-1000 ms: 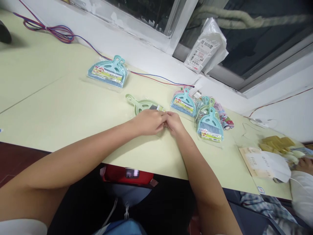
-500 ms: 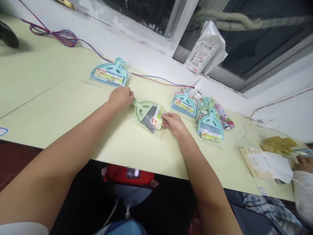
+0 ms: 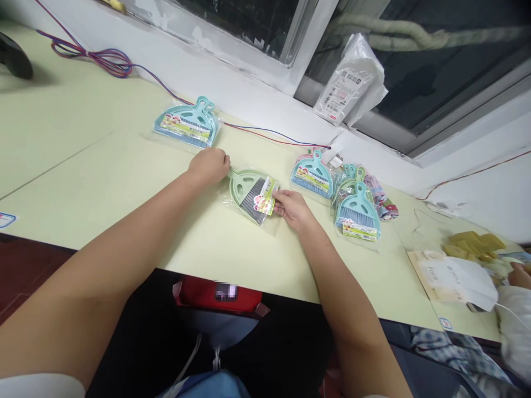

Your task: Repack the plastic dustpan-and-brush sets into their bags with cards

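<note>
A green dustpan and brush set (image 3: 241, 187) in a clear bag lies on the table in front of me, its dark bristles facing right. My left hand (image 3: 209, 165) is closed around its handle end, which the fingers hide. My right hand (image 3: 291, 208) pinches the printed card label (image 3: 266, 195) over the bristles at the bag's other end. Behind my left hand rests a bagged blue dustpan set (image 3: 186, 124). To the right of my right hand are another blue set (image 3: 313, 174) and a pile topped by a blue dustpan set (image 3: 357, 213).
A red and blue cable (image 3: 112, 63) runs along the wall side of the table (image 3: 136, 188). A white plastic package (image 3: 344, 83) leans at the window. On the far right, a white paper bag (image 3: 460, 279) and yellow cloth (image 3: 473, 243) lie near another person's arm (image 3: 514, 320).
The card label has shifted slightly left and tilted over the bristles under my right fingers. My left hand has moved a touch to the right, still holding the handle end.
</note>
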Action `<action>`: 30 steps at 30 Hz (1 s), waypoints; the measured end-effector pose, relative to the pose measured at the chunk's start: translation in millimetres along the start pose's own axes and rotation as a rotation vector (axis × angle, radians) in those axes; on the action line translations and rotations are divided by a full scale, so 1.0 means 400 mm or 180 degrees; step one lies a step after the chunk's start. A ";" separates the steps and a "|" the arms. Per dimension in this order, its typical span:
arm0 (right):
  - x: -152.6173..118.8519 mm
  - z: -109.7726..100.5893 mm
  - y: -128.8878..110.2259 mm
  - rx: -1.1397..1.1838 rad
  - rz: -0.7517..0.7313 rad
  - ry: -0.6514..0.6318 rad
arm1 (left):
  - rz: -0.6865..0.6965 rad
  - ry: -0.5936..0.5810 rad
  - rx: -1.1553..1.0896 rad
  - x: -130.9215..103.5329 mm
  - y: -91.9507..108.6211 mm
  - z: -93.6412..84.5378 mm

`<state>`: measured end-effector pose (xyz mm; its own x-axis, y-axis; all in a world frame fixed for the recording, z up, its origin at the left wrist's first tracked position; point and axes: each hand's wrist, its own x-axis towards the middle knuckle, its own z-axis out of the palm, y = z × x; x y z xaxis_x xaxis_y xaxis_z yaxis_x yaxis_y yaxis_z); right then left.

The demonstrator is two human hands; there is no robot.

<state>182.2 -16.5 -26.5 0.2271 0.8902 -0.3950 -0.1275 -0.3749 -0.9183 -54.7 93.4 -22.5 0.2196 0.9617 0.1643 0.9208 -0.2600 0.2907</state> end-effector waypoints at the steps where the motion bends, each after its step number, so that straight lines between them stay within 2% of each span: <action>1: -0.003 0.006 0.001 -0.0015 0.0009 -0.0023 | 0.0010 0.0010 -0.0002 0.000 0.001 0.000; 7: -0.013 0.031 0.004 -0.0039 0.0005 0.0028 | -0.0028 0.0014 -0.0053 0.000 0.004 0.002; 12: -0.022 0.025 -0.003 -0.0136 -0.0004 -0.0040 | -0.0050 -0.0012 -0.0066 -0.002 0.005 0.001; 21: -0.015 0.039 0.001 -0.0420 -0.0124 0.0085 | -0.0046 -0.0017 -0.0049 0.003 0.000 0.010; 30: -0.004 0.033 0.012 -0.0604 -0.0291 0.0187 | -0.0053 -0.0060 -0.0066 -0.003 0.006 0.000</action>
<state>168.3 -16.4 -29.9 0.2861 0.9081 -0.3058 0.0789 -0.3404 -0.9370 -52.9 91.8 -22.0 0.2104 0.9673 0.1416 0.9176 -0.2454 0.3128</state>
